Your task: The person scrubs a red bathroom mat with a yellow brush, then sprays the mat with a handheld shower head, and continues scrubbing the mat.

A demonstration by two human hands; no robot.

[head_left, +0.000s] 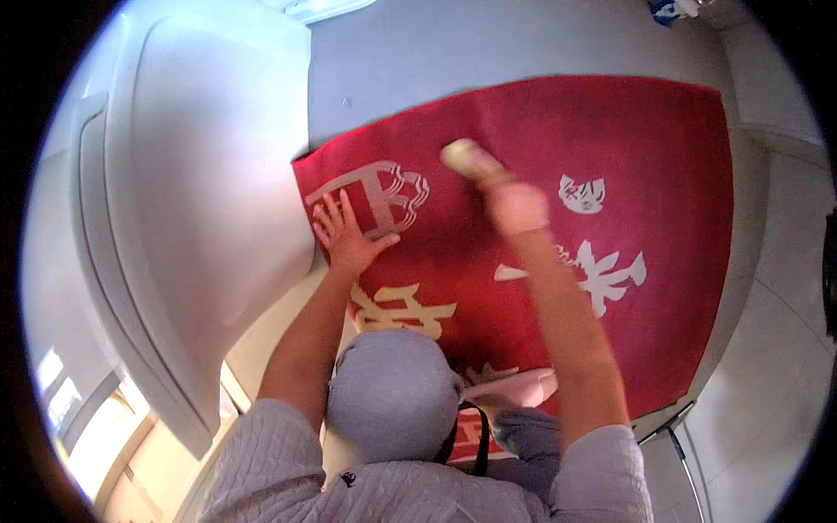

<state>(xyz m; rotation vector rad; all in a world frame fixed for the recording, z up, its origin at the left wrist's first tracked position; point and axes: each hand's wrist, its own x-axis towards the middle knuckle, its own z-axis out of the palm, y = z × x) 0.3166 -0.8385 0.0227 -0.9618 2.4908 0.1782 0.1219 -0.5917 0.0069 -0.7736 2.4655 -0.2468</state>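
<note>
A red mat [488, 209] with pale and gold printed characters lies spread out beneath my arms. Flat on its left part, beside a pale outlined emblem [384, 202], rests my left hand [346, 242], fingers spread and holding nothing. My right hand [516, 207] is closed around what looks like a brush [466, 159]. The brush has a pale yellowish end pointing to the far left, over the upper middle of the mat. Motion blurs both it and the hand, so I cannot tell whether it touches the mat.
A large smooth white curved fixture [218, 157] borders the mat on the left. Grey floor [523, 44] extends beyond the mat's far edge. A blue and white item [670, 10] sits at the far right. Pale tiles [767, 349] and a thin metal rod [690, 471] are at right.
</note>
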